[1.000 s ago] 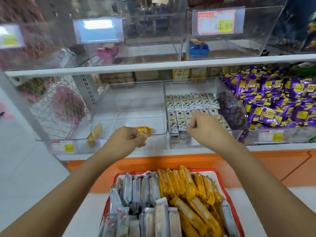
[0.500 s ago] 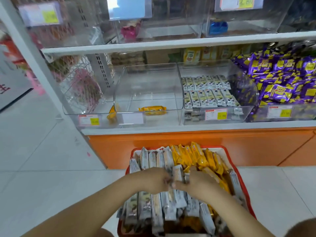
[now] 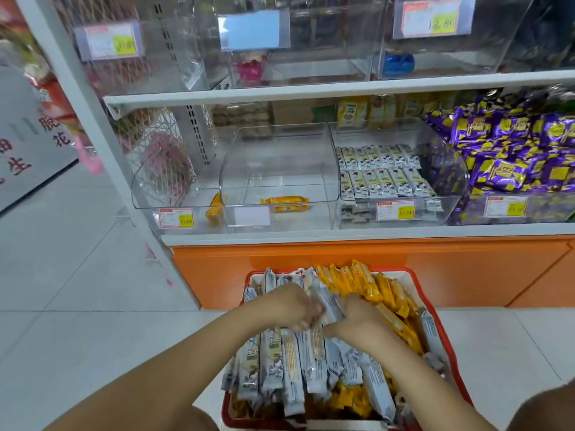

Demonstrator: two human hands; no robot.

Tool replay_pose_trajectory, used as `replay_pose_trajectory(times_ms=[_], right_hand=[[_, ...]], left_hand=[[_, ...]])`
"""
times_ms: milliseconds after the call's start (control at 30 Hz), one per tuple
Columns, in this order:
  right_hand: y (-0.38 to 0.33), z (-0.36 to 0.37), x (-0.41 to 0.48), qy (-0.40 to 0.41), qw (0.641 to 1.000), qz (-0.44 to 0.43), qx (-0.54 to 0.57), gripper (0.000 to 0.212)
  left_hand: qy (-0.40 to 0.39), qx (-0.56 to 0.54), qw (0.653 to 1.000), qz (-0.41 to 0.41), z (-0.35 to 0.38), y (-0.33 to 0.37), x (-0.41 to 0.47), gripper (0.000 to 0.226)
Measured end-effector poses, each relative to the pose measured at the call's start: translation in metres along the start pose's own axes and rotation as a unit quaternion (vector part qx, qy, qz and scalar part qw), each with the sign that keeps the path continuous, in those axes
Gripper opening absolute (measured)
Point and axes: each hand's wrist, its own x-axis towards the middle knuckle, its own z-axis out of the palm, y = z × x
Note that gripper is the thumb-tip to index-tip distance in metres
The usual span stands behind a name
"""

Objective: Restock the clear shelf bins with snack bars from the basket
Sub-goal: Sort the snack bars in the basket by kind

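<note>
Low in the middle of the frame, the person's left hand [image 3: 292, 306] and right hand [image 3: 357, 321] meet over the red basket [image 3: 431, 309], almost touching. The left hand's fingers curl down onto the tops of the grey-wrapped bars [image 3: 292, 365] and pinch a few of them. The right hand lies on the same bundle with its thumb stretched toward the left hand; its fingertips are smeared by motion, so whether it grips cannot be told.

The grey-wrapped bars fill the left and centre of the basket, standing on end. The yellow-wrapped bars [image 3: 367, 284] pack its upper right side. The basket sits on the pale tiled floor [image 3: 93, 306], just below the orange shelf base [image 3: 342, 262].

Above, in the centre of the frame, the middle clear bin [image 3: 280, 163] holds a single yellow bar [image 3: 284, 202] lying crosswise near its front. The bin to its right [image 3: 448, 209] carries two neat rows of small grey packets [image 3: 382, 174]. Further right, purple packets [image 3: 513, 150] are heaped high.
</note>
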Motion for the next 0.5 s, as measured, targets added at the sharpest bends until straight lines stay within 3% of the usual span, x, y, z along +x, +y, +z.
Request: replay_pose_trajectory(times_ms=[33,100,200,333,500], right_hand=[[-0.001,-0.004,0.0,0.03,0.999,-0.027,0.026,0.06],[-0.006,-0.015,-0.003,0.107,0.987,-0.083,0.088,0.056],[-0.017,-0.033,-0.008,0.185,0.956,-0.156,0.168,0.054],[-0.013,-0.064,-0.001,0.181,0.939,-0.195,0.219,0.044],[0.006,-0.117,0.015,0.099,0.899,-0.213,0.37,0.038]], left_hand=[[0.023,-0.069,0.997,0.003,-0.001,0.005,0.0,0.032],[0.077,-0.167,0.982,0.039,-0.007,0.021,-0.004,0.045],[0.139,-0.191,0.968,0.086,-0.02,0.045,-0.006,0.039],[0.137,-0.195,0.963,0.128,-0.032,0.073,0.004,0.037],[0.066,-0.337,0.93,0.128,-0.042,0.1,0.02,0.029]])
